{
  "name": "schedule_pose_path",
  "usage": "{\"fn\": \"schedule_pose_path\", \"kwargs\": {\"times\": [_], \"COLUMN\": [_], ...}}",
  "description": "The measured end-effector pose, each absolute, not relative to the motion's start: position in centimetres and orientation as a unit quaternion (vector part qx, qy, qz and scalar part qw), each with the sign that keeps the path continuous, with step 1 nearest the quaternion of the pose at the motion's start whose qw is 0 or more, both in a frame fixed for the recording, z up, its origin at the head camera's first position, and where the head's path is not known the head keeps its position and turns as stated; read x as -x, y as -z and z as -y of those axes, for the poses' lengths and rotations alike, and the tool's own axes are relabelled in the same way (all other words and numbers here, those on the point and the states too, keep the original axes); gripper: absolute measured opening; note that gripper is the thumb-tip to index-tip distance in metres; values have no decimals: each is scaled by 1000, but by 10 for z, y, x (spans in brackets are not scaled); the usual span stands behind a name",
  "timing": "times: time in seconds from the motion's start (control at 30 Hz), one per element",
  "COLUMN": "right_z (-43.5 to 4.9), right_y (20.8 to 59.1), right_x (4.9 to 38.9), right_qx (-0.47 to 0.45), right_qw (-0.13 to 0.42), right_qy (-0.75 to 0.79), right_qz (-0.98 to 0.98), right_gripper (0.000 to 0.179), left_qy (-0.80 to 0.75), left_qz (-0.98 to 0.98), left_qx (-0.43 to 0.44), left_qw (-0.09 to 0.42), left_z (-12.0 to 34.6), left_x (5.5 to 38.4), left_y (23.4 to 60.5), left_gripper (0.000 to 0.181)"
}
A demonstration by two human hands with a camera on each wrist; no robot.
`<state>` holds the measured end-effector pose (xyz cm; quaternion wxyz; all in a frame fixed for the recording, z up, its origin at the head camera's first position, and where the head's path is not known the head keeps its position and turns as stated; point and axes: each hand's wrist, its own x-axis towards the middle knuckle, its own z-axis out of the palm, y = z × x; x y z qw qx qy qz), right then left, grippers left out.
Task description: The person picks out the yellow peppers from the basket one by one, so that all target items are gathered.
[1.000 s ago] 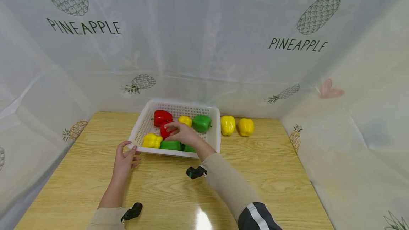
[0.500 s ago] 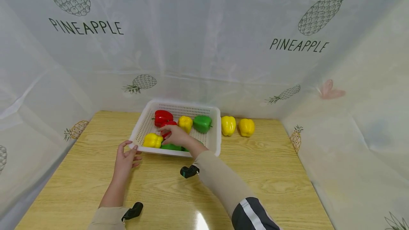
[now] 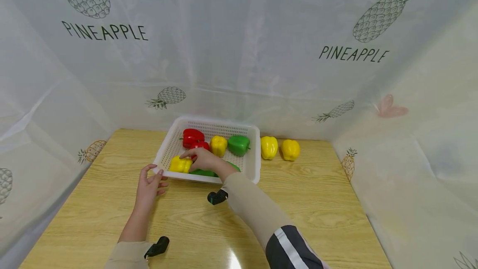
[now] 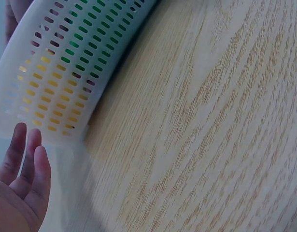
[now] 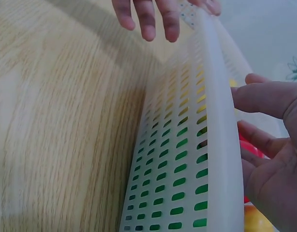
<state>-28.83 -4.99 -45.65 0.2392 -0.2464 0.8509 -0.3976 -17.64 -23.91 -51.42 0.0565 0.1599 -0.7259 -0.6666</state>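
A white plastic basket (image 3: pixel 257 152) stands at the back of the table, holding red, yellow and green bell peppers. My left hand (image 3: pixel 147 186) pinches its near left corner between thumb and forefinger; the other fingers (image 4: pixel 38 169) extend outside the wall. Inside the basket, my right hand (image 3: pixel 205 160) reaches over the near wall, thumb and forefinger spread at a yellow bell pepper (image 3: pixel 179 164). Whether it grips the pepper is partly hidden. Just beyond that hand lie two red bell peppers (image 3: pixel 193 136), a second yellow pepper (image 3: pixel 218 145) and a green pepper (image 3: pixel 239 145).
Two more yellow bell peppers (image 3: pixel 269 147) stand on the wooden table (image 3: pixel 298 202), right of the basket. A pineapple-print sheet (image 3: pixel 231 65) hangs behind and at both sides. More green pepper (image 3: pixel 203 172) shows along the basket's near wall, partly under the right hand.
My right hand has moved left and slightly nearer, from the red pepper to the yellow one at the near left. The left hand stays at the corner. The view has shifted slightly.
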Motion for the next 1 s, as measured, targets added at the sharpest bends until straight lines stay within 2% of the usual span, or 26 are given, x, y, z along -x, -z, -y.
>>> {"fn": "schedule_pose_path", "kwargs": {"times": [0.5, 1.0], "right_z": [61, 66], "right_y": [464, 466], "right_x": [296, 296], "right_qx": [245, 243], "right_qw": [254, 227], "right_qy": [379, 384], "right_qz": [-855, -861], "right_gripper": [40, 39], "left_qy": [662, 660], "left_qz": [731, 732], "left_qx": [-158, -163], "left_qw": [51, 52], "left_z": [240, 238], "left_x": [177, 177], "left_y": [515, 514], "left_gripper": [48, 46]}}
